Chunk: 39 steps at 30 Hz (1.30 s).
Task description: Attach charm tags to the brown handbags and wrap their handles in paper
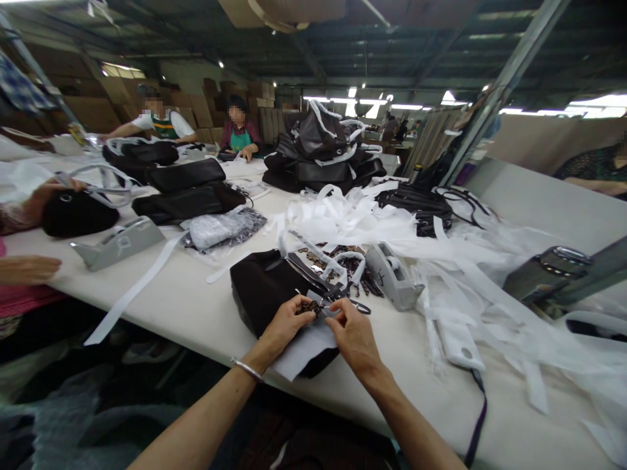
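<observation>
A black bag [259, 284] lies on its side near the table's front edge, its handles [337, 267] wrapped in white material. Over its near part, my left hand [289, 321] has its fingers closed on a small brown patterned piece [309, 307]. My right hand [351, 329] is just to the right, thumb and fingers pinched together at a thin piece whose shape is too small to make out. A white sheet [304, 349] lies on the bag beneath both hands. More brown patterned pieces [355, 261] are heaped behind the bag.
Grey tape dispensers [394, 277] stand right of the bag and at the left. White strips [333, 219] cover the table's middle and right. Black bags [318, 153] are piled behind. A person's hand [42, 196] holds a bag at left; people work farther back.
</observation>
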Each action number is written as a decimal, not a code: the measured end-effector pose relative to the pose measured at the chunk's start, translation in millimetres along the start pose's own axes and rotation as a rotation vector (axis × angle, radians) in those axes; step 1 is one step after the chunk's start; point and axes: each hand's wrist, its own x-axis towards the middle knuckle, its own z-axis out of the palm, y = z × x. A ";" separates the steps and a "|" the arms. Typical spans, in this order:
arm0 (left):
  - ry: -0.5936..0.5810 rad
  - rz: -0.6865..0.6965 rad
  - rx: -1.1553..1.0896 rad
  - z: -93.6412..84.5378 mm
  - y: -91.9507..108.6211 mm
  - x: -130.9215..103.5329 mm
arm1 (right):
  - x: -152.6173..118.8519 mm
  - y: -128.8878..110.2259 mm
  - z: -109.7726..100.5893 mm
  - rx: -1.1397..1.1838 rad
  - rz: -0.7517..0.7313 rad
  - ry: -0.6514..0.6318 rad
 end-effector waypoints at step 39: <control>0.097 0.175 0.124 -1.4 -8.1 -4.0 | 17.0 1.4 1.5 0.075 -0.005 -0.080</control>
